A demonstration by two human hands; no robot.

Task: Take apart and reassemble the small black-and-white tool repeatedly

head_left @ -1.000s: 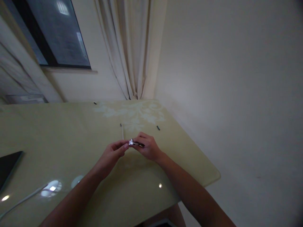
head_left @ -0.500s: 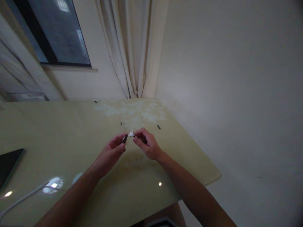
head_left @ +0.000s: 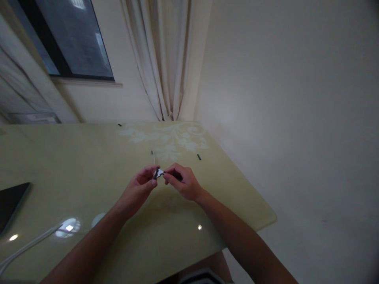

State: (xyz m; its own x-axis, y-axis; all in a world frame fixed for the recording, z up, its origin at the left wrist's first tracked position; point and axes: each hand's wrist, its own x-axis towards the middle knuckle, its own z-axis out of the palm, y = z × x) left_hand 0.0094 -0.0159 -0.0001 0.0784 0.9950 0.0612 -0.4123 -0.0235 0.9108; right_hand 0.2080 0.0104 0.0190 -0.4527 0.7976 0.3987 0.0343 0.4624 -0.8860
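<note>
My left hand (head_left: 143,183) pinches a small dark bar (head_left: 155,174) between thumb and fingers. In my right hand (head_left: 185,181) is a slim dark-handled tool, gripped near its front, most of its handle hidden by the fingers. A flared silver-white head (head_left: 160,172) at the tool's front meets the dark bar, somewhat like a razor head; the exact kind is too small to tell. Just beyond my left fingers lies a thin white stick-like piece (head_left: 154,158) with a dark end. To the right of it rests another small dark bar (head_left: 199,157) on the table.
The glossy pale table (head_left: 231,197) ends at a rounded right corner by the wall. Another small dark piece (head_left: 119,125) lies at its far edge. On the left are a flat dark object (head_left: 13,203) and a white cable (head_left: 29,247). Curtains (head_left: 166,59) hang behind.
The silver-white head has moved left and slightly down, closing the gap to the dark bar. My right hand's fingertips shifted left with it; my left hand stays nearly in place.
</note>
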